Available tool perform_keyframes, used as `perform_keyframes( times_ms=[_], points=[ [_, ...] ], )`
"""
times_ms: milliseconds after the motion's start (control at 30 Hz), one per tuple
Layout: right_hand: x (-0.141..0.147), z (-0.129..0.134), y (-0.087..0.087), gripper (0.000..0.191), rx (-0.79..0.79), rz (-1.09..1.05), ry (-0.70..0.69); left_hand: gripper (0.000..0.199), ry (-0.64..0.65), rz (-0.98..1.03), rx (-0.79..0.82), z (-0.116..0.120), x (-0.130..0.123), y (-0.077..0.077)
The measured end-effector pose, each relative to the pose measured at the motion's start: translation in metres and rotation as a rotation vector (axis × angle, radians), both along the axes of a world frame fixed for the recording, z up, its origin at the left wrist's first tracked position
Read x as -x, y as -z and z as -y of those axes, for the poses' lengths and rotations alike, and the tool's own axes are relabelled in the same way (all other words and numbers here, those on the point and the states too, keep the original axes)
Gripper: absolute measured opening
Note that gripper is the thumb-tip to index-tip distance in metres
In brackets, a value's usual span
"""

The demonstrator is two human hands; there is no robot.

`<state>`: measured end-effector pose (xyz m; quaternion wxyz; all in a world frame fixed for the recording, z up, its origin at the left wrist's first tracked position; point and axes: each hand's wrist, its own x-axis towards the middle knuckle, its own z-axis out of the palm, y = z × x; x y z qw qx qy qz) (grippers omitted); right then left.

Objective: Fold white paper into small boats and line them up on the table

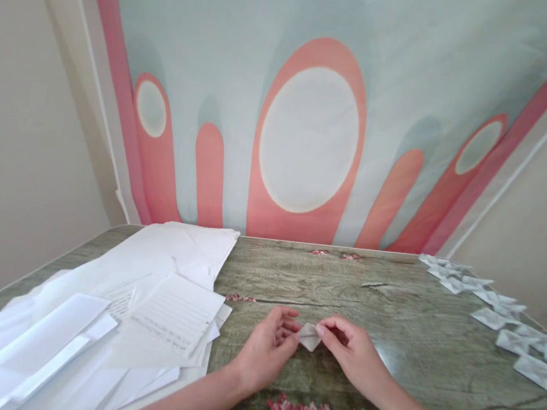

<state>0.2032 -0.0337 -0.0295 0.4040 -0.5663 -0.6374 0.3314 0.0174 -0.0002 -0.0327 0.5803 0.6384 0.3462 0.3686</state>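
A small folded piece of white paper [309,337] is held up over the middle of the table, pinched between both hands. My left hand [269,344] grips its left corner with thumb and fingers, the other fingers curled. On the opposite corner, the thumb and index finger of my right hand [351,350] are closed. The paper is roughly diamond-shaped; its finer folds are too small to make out.
Loose white paper sheets [82,355], some lined and written on, cover the table's left side. Several folded paper boats [493,319] stand in rows along the right edge. The wood-patterned table [294,275] bears printed pink flowers. Behind it hangs a printed backdrop [301,222].
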Motion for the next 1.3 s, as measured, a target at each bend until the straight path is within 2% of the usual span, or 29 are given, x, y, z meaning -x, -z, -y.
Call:
perform_keyframes(
  times_ms=[367,500,633,733,833,933,1133,1300],
  points=[
    [0.003,0.004,-0.003,0.024,-0.099,0.068,-0.008,0.028,-0.006,0.09,0.138,-0.004,-0.001,-0.007],
    [-0.001,0.008,-0.004,0.022,-0.328,0.173,-0.059,0.027,-0.013,0.085,0.161,-0.004,-0.001,-0.007],
    [-0.006,0.01,-0.007,0.027,-0.584,0.465,-0.226,0.026,-0.015,0.067,0.142,-0.004,0.0,-0.007],
    [-0.007,0.008,-0.006,0.026,-0.69,0.621,-0.262,0.025,-0.023,0.045,0.119,-0.003,-0.001,-0.008],
    [-0.007,0.004,-0.003,0.016,-0.735,0.676,-0.236,0.024,-0.016,0.028,0.097,-0.001,-0.001,-0.009],
    [-0.007,0.003,-0.001,0.01,-0.744,0.687,-0.213,0.023,-0.011,-0.022,0.002,0.001,0.001,-0.01],
    [-0.006,0.003,-0.001,0.012,-0.733,0.682,-0.197,0.021,0.006,-0.221,-0.285,0.002,0.007,-0.011],
    [-0.006,0.003,0.001,0.011,-0.682,0.668,-0.201,0.029,0.031,-0.291,-0.46,0.002,0.007,-0.02]
  ],
)
